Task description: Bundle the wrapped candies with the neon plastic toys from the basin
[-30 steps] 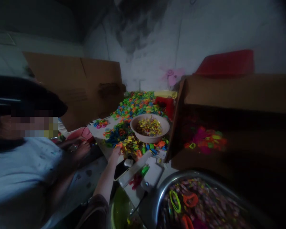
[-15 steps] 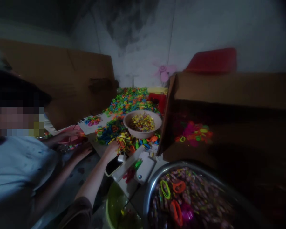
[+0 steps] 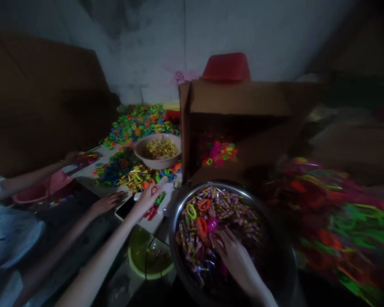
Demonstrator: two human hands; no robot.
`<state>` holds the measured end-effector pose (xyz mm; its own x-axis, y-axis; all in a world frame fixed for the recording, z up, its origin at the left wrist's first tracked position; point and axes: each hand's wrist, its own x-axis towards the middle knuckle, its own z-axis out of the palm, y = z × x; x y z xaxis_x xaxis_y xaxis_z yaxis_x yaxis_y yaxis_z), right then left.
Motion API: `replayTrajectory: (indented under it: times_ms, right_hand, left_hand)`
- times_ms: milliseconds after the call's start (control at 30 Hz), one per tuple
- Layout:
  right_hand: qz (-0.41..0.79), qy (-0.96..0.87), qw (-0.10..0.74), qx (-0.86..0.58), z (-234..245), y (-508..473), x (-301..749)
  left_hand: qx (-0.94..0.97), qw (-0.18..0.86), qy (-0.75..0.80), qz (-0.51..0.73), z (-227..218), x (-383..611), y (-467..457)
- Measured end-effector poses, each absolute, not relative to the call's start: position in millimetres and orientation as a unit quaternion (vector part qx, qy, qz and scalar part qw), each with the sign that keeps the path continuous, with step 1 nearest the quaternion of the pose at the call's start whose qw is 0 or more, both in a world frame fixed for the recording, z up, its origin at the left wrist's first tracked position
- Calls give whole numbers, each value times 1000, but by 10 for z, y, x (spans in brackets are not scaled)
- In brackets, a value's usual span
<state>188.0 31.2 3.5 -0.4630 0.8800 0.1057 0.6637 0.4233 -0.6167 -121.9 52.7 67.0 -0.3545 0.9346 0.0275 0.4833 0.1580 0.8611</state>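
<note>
Dim head-camera view looking down at a cluttered tabletop [image 3: 85, 172]. The person's right hand [image 3: 235, 256] lies palm down inside a large metal bowl [image 3: 179, 213], its grip open and the fingers spread over the small coloured plastic pieces [image 3: 211, 211] that fill the bowl. The left hand [image 3: 149, 196] stretches forward to the tabletop just beside a phone [image 3: 125, 207]. Its fingers are curled, possibly round a small orange piece, but the picture is too dark to tell whether the grip is closed.

Beyond the left hand stands a beige bowl [image 3: 158, 151] of yellow pieces, with a bright heap of loose pieces [image 3: 137, 123] behind it. An open cardboard box [image 3: 243, 102] lies on its side behind the metal bowl, with a red basin [image 3: 226, 67] on top. A green bowl [image 3: 147, 258] sits low, left of the metal bowl. A co-worker's hand [image 3: 107, 202] rests near the phone.
</note>
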Motion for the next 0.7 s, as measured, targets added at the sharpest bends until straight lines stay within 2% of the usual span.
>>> replayTrajectory:
  times_ms: [133,267,467,567,700]
  right_hand:
    - [202,-869,145,-427,211,494,1705]
    - [205,-896,110,-378,257,579,1572]
    - [252,-895,164,-329,351,482,1794]
    - [283,-888,224,-284,423,362,1926]
    - [315,-869,260,-280,539,201,2003]
  left_hand:
    - [526,357,657,406,439,-412,138]
    - [488,389,644,442,250,152,-176]
    - [477,368,626,495,226,171,-235]
    - [452,392,623,504,249,161,-227]
    - [350,454,625,530,296,241,-295]
